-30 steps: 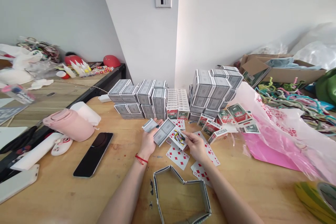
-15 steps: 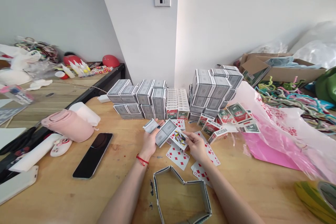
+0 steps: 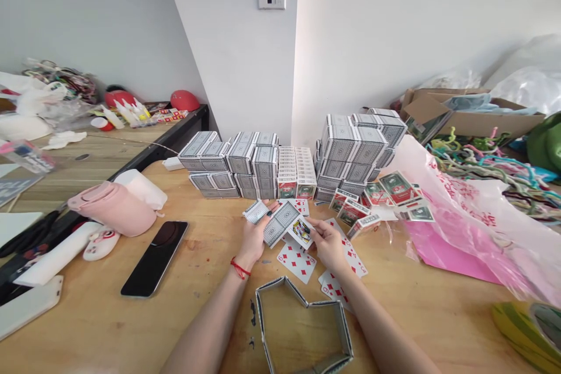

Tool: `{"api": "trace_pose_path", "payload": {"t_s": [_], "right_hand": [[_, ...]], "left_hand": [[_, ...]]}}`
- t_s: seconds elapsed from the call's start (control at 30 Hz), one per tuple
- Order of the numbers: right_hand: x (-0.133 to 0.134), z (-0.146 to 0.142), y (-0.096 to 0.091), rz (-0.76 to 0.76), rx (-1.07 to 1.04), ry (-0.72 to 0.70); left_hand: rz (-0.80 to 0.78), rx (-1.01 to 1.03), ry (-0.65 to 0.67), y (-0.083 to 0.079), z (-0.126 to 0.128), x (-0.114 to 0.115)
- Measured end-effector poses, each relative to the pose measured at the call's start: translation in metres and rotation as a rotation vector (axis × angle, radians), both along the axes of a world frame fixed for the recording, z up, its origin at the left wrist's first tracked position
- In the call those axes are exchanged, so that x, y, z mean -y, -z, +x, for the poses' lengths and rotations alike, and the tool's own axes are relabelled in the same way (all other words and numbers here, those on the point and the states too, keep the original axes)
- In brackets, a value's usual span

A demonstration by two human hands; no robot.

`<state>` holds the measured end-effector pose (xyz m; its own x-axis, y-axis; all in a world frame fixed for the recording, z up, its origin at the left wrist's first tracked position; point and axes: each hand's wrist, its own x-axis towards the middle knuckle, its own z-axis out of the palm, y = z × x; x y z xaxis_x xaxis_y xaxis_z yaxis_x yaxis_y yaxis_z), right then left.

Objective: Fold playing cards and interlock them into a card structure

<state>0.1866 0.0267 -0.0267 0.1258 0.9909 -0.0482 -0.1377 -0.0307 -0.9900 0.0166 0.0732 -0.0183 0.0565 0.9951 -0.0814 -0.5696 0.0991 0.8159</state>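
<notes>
**Cards in both hands over the table**

My left hand (image 3: 253, 239) is closed around a small fan of face-down cards (image 3: 277, 223), their grey patterned backs turned up. My right hand (image 3: 329, 245) pinches a face card (image 3: 301, 231) by its edge, and that card touches the fan. Both hands are over the wooden table (image 3: 197, 234), just in front of the stacked card boxes (image 3: 245, 159). Under my hands lie loose diamond cards (image 3: 298, 262), face up. Nearer to me stands a ring of cards (image 3: 322, 304) set on edge. A black phone (image 3: 154, 257) lies to the left near a pink bottle (image 3: 113, 209). A pink plastic bag (image 3: 456, 234) spreads to the right.
</notes>
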Motion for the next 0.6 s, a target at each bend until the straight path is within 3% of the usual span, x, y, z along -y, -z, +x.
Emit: {"api": "trace_pose_path", "payload": {"t_s": [0.6], "right_hand": [[-0.0023,0.0006,0.0019,-0.072,-0.071,0.025]], "left_hand": [[0.001,-0.095,0.043,0.0013,0.0101,0.0066]]}}
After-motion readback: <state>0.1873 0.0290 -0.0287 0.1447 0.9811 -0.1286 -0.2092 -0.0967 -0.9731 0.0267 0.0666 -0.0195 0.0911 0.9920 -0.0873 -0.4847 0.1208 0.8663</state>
